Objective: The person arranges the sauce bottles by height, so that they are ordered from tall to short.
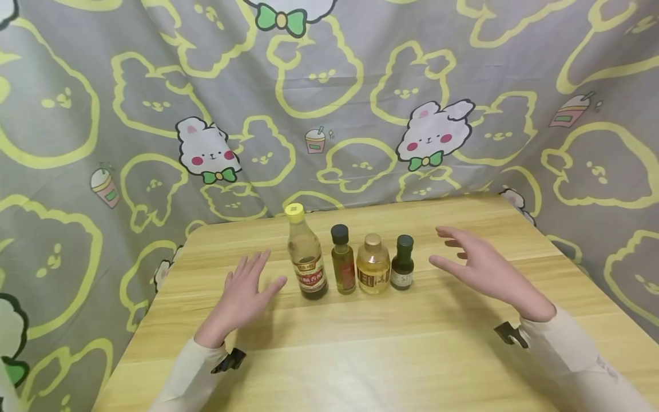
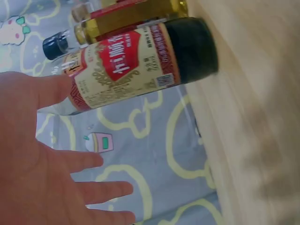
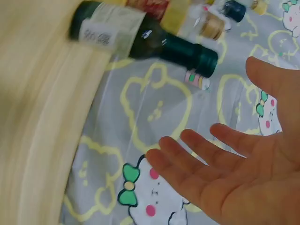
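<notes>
Side by side on the wooden table stand a tall yellow-capped vinegar bottle (image 1: 309, 269), a slim black-capped oil bottle (image 1: 344, 269), a squat bottle of golden oil (image 1: 373, 269) and a small dark green bottle (image 1: 403, 266). To the left of the vinegar bottle, my left hand (image 1: 244, 294) hovers above the table, fingers spread, touching nothing. My right hand (image 1: 481, 266) is held in the air right of the small dark bottle, fingers extended. In the right wrist view, a gap separates that palm (image 3: 253, 178) from the dark green bottle (image 3: 145, 37).
The wooden table (image 1: 329, 355) reaches back to a grey curtain (image 1: 350, 86) printed with yellow outlines and white rabbits. Curtain fabric also lines the left and right sides. Dark clips (image 1: 229, 361) are fixed at the wrists of the pale sleeves.
</notes>
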### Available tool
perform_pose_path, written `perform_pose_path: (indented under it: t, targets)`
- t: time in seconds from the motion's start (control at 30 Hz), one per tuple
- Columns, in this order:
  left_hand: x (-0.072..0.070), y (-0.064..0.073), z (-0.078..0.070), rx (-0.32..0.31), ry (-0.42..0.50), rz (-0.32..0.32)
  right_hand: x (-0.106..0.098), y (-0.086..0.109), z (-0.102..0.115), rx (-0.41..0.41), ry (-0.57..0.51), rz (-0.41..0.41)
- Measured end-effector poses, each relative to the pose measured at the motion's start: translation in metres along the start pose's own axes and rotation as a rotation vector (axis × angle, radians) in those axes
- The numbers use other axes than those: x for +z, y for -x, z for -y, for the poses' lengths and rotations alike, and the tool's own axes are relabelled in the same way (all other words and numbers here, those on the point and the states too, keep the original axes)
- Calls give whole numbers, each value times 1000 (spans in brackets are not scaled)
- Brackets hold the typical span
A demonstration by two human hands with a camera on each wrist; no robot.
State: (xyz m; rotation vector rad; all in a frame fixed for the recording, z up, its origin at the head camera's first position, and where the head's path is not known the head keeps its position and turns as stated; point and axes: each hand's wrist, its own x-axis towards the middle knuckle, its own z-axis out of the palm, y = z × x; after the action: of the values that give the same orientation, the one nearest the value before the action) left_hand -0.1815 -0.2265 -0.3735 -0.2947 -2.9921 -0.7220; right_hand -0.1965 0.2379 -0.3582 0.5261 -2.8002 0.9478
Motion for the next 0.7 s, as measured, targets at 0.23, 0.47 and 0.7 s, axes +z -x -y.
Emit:
perform_pose_path:
  t: [0.23,0.47,0.7]
  targets:
    - [-15,-14,-11,54,108,-36,-5,-12,18,-22,-82,-25]
    - [-20,-25,-22,54,242,19,1,-24,23,-44,-161,-20]
    - [-11,-31,-24,50,381,89,11,-33,12,0,-215,39]
